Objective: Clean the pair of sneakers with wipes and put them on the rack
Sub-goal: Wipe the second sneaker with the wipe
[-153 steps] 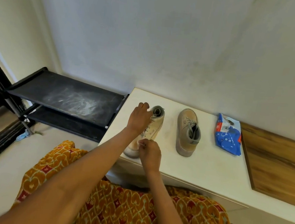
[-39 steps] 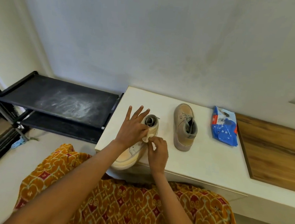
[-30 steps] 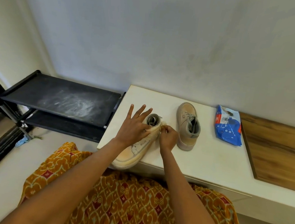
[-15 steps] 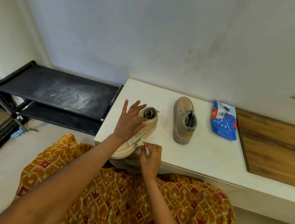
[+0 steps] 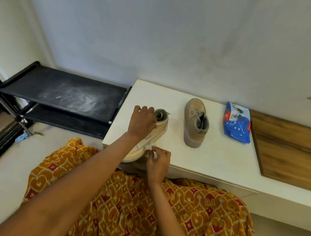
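Left hand point(image 5: 142, 122) now curled (on sneaker point(image 5: 150, 139))

Bare rack shelf point(image 5: 62, 94) looks open, beside counter point(image 5: 213, 160).

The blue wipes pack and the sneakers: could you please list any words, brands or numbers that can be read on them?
Wipes pack: a white label with a red round logo and lines of print, all too small and blurred to read.
Sneaker held by the left hand: a small tab on its side, no readable text.
Other sneaker: a small mark near the laces, unreadable.
So nothing is legible.
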Available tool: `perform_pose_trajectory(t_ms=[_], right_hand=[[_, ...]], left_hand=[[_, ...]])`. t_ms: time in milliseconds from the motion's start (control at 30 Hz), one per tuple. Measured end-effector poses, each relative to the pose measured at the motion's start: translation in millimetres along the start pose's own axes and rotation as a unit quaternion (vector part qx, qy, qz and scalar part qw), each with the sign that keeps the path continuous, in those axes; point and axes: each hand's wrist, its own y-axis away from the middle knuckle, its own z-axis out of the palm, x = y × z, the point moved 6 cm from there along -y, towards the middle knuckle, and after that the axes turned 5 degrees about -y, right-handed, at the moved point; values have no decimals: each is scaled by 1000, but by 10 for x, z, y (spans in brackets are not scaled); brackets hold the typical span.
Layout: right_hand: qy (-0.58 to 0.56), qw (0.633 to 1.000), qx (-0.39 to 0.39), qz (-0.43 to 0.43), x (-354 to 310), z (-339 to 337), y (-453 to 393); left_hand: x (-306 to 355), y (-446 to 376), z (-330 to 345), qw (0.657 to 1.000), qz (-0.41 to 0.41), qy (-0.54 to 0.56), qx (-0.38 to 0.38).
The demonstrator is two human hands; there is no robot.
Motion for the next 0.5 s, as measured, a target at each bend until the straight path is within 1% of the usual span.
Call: perform_pose_trajectory(t_ms=[67,100,233,333,400,467,500], right_hand=[[28,998,-29,-49,2,-36,6],[29,998,-29,-49,10,-76,-54],[-43,998,38,38,-30,-238,-548],[-81,993,40,77,-152,-161,-780],[-93,990,52,91,-162,-104,-717],[-95,992,53,60,-150,-69,-547],[-83,995,41,36,-143,-53,-444]], left_hand=[[4,-14,-9,1000,-2,-6,-6],[4,-18,-11,1000,-3,-5,-11],[21,-32,-30,999,-7,13,-31],[18,-61,-48,999,-11,16,-44],[6,-64,-38,998,-15,27,-49],[-11,-65,-23,998,-20,44,-45],[-16,-61,-18,998,-21,50,-45]])
